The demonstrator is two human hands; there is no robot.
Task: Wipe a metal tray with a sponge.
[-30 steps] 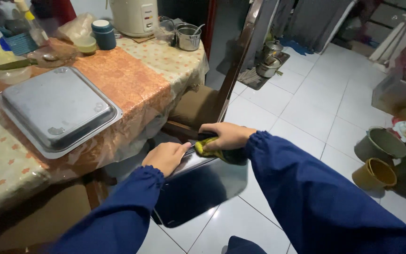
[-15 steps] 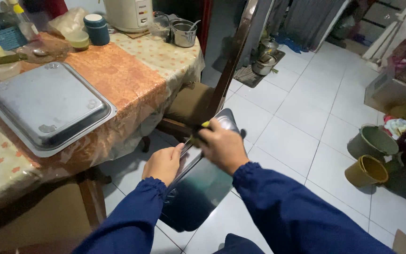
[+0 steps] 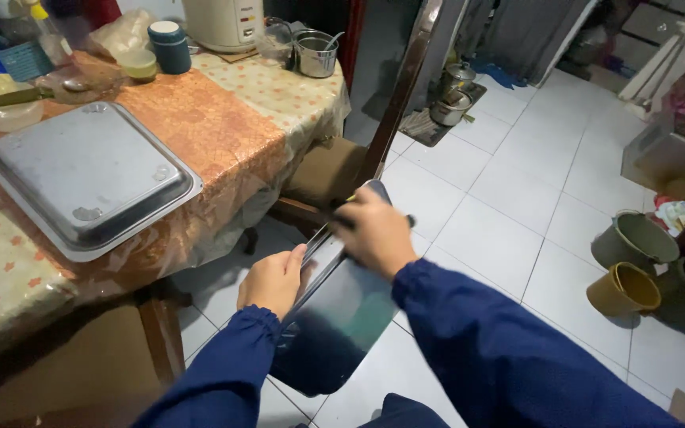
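Note:
I hold a shiny metal tray (image 3: pixel 342 317) on edge in front of me, tilted over the floor. My left hand (image 3: pixel 273 279) grips its left rim. My right hand (image 3: pixel 376 232) presses a yellow-green cloth (image 3: pixel 350 200), mostly hidden under the fingers, against the tray's upper part. Both arms wear dark blue sleeves. A second metal tray (image 3: pixel 89 176) lies upside down on the table to my left.
A table with an orange patterned plastic cover (image 3: pixel 223 127) holds a rice cooker (image 3: pixel 223 22), metal pot (image 3: pixel 316 52), jars and packets. A wooden chair (image 3: pixel 334 170) stands beside it. Pots (image 3: pixel 452 99) sit on the white tiled floor; two buckets (image 3: pixel 632 261) stand at right.
The tray went from lying flatter to standing on edge. My right hand slid with the cloth up along the tray, away from my left hand, then eased slightly back.

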